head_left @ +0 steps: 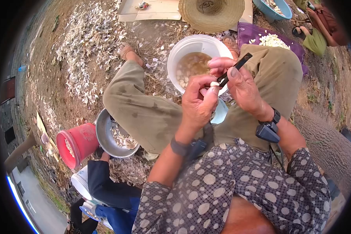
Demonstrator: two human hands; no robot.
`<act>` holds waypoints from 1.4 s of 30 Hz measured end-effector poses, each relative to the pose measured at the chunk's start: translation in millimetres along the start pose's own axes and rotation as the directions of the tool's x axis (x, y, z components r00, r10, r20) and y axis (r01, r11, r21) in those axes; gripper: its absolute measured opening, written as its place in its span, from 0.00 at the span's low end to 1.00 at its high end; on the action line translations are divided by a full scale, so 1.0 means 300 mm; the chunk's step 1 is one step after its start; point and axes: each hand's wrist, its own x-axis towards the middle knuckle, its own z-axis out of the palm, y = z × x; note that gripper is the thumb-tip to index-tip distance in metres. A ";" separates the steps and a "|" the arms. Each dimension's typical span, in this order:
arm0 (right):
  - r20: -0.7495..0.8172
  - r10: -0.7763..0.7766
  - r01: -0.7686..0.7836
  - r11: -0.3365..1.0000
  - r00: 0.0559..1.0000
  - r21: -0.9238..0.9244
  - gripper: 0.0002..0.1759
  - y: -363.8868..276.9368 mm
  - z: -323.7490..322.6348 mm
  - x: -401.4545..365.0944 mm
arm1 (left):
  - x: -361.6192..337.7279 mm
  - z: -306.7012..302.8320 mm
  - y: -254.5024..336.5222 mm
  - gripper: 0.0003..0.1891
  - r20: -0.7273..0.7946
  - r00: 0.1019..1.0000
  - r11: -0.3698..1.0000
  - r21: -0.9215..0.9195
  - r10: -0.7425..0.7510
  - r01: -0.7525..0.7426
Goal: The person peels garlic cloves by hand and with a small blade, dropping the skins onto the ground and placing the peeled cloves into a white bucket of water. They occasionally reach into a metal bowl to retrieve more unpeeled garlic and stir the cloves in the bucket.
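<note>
Over a white bucket (171, 64) with cloudy brownish water and pale cloves in it, my two hands meet. My left hand (199, 101) pinches a small pale garlic clove (214, 84) between thumb and fingers. A narrow black knife (243, 61) is gripped in my right hand (243, 89), its lower end against or very close to the clove; the blade itself is hard to make out. Below the hands, a light blue object (220, 112) shows between my legs, partly covered.
Peeled cloves (273, 41) lie on a purple cloth (245, 33) beside my knee. A straw hat (212, 15) rests on cardboard (152, 9). At left are a metal basin (103, 134), a red bucket (85, 136) and scattered garlic skins (82, 50). Other people sit nearby; a blue basin (277, 15) stands behind.
</note>
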 end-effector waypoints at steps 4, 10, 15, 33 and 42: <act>0.061 -0.019 0.036 0.957 0.998 -0.288 0.19 -0.019 -0.010 -0.021 | -0.008 -0.050 0.004 0.07 -0.056 0.991 0.987 0.109 0.124 -0.118; -0.037 0.109 -0.114 0.981 0.993 -0.155 0.15 -0.075 0.029 -0.034 | -0.010 -0.122 -0.014 0.10 0.039 0.949 0.886 0.349 0.313 -0.306; -0.071 0.144 -0.151 0.984 0.987 -0.098 0.14 -0.070 0.058 -0.062 | -0.023 -0.128 0.006 0.14 0.083 0.957 0.878 0.383 0.278 -0.288; -0.067 0.282 -0.279 0.959 0.957 0.056 0.10 -0.091 0.047 -0.066 | -0.011 -0.125 0.009 0.16 0.202 0.880 0.806 0.354 0.430 -0.475; -0.154 0.137 -0.144 0.989 0.979 -0.038 0.10 -0.015 0.050 -0.067 | -0.040 -0.061 0.025 0.16 -0.009 0.998 0.997 0.037 -0.068 0.068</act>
